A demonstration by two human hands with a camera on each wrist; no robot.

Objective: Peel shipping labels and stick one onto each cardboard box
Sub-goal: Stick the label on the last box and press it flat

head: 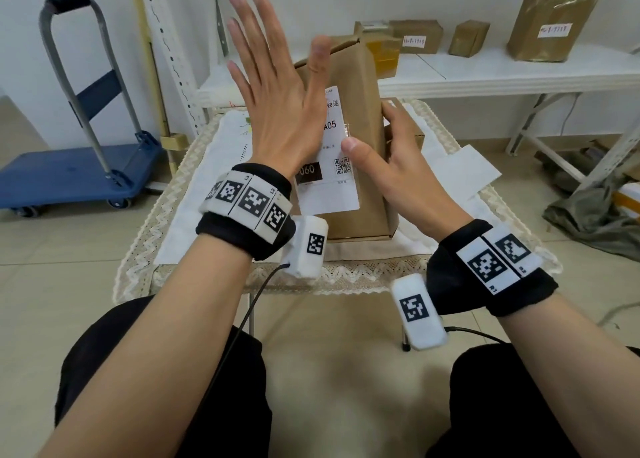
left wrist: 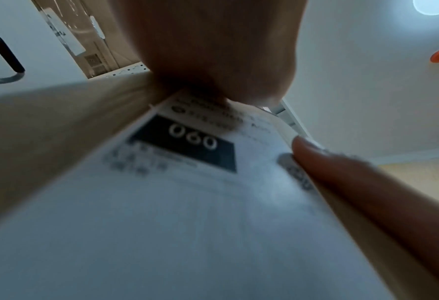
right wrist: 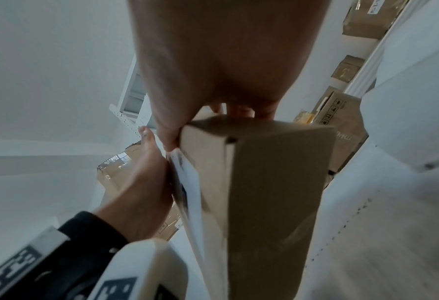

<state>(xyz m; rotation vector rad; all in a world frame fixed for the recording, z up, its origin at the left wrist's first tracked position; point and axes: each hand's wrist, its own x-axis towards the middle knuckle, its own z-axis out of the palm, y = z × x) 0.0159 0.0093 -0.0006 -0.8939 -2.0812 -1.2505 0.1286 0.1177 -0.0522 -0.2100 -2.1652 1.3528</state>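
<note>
Two hands are on one tall cardboard box [head: 360, 118] standing on a lace-covered table [head: 180, 198], and the step in hand looks like smoothing the shipping label [head: 334, 180] flat. The left hand [head: 277, 104] is spread wide, fingers straight, with the heel of the palm pressing on the label's left side and the fingertips tipped up clear of the box. The right hand [head: 391, 159] wraps the box's right edge, fingers curled behind it and the thumb lying on the label's right margin, so the box sits gripped between thumb and fingers. To do this well, that right hand probably wants to brace firmly so the tall box doesn't tip away, while the left palm sweeps outward from under itself toward the edges to chase out bubbles; the bottom of the label below the left wrist likely needs a pass too. The label itself is white with a black block reading 060 [left wrist: 192, 140], a QR code just beside the right thumb and some red print up near the left thumb. It looks mostly flat on the brown face, though the wrist views are too blurry to tell whether every corner is down.
</note>
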